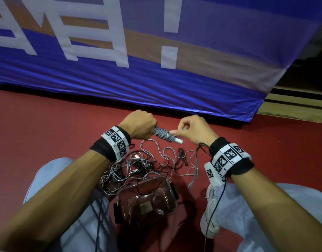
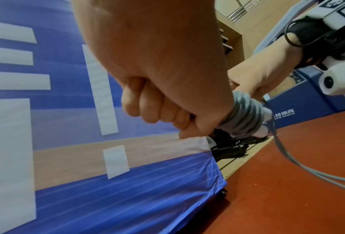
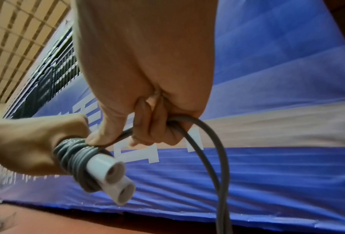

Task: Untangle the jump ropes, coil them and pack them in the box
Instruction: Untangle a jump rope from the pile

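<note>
grey rope (image 3: 205, 142) coiled round paired white handles (image 3: 115, 178), above floor | left hand (image 1: 140, 125) fisted on handles' far end, knuckles up | right hand (image 1: 191, 129) pinches rope's free run beside coil | box (image 1: 147, 200) below between knees

Below your fingers (image 1: 174, 132) the tangled ropes (image 1: 149, 162) lie on the floor (image 1: 47, 124), the box (image 1: 147, 199) nearer you, the banner (image 1: 156, 70) beyond.

Grey rope (image 1: 161, 135) wraps two white handles (image 3: 115, 182) between the hands. Under the wrists, grey and black cords (image 1: 138, 164) tangle on the dark red floor (image 1: 47, 124). Beyond the knuckles, a blue banner (image 1: 211, 70) shows white lettering and a tan stripe. Black-and-white checkered wristbands (image 1: 117, 140).
</note>
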### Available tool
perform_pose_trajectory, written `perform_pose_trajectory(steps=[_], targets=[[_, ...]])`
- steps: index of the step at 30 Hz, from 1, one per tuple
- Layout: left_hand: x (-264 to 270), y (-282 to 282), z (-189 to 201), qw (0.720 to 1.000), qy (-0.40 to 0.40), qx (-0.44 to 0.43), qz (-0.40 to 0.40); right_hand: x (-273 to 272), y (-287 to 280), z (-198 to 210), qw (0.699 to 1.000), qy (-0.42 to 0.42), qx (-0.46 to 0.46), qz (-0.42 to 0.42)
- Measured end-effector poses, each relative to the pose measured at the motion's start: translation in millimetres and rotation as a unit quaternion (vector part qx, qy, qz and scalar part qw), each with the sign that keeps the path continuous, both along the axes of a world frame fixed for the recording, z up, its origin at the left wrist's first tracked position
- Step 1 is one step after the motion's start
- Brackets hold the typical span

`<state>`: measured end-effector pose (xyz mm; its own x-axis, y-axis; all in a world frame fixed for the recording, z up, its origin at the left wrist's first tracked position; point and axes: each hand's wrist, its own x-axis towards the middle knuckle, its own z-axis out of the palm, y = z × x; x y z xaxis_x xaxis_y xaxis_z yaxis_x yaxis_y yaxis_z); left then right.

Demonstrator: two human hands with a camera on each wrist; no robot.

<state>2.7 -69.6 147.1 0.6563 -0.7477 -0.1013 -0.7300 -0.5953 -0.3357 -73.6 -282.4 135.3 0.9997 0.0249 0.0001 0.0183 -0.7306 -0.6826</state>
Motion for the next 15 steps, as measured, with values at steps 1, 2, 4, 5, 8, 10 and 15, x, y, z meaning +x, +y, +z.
perform_pose_trajectory(steps=[1, 2, 4, 5, 8, 10, 15], targets=[[0.7, 2.3, 4.2, 1.000, -0.011, 0.000, -0.014, 0.0, -0.5, 1.9, 1.000, 0.005, 0.013, 0.001], [1.5, 4.3, 8.4, 0.999, -0.021, 0.003, -0.027, 0.6, -1.1, 2.8, 1.000, 0.015, 0.022, 0.008], [3.6, 8.5, 13.8, 0.998, -0.037, 0.000, -0.049, 0.5, -1.2, 3.4, 0.998, 0.041, 0.022, 0.033], [4.6, 11.2, 15.9, 0.997, -0.038, -0.012, -0.062, -0.9, 0.0, 4.4, 0.997, 0.056, 0.025, 0.048], [9.3, 20.0, 16.1, 0.992, -0.049, -0.061, -0.103, -3.1, 3.6, 5.7, 0.988, 0.109, 0.052, 0.092], [10.1, 24.1, 17.0, 0.987, -0.055, -0.082, -0.130, -3.7, 6.9, 5.0, 0.984, 0.133, 0.062, 0.106], [10.9, 33.5, 15.7, 0.969, -0.067, -0.155, -0.179, -6.8, 16.9, 6.5, 0.963, 0.173, 0.123, 0.169]])
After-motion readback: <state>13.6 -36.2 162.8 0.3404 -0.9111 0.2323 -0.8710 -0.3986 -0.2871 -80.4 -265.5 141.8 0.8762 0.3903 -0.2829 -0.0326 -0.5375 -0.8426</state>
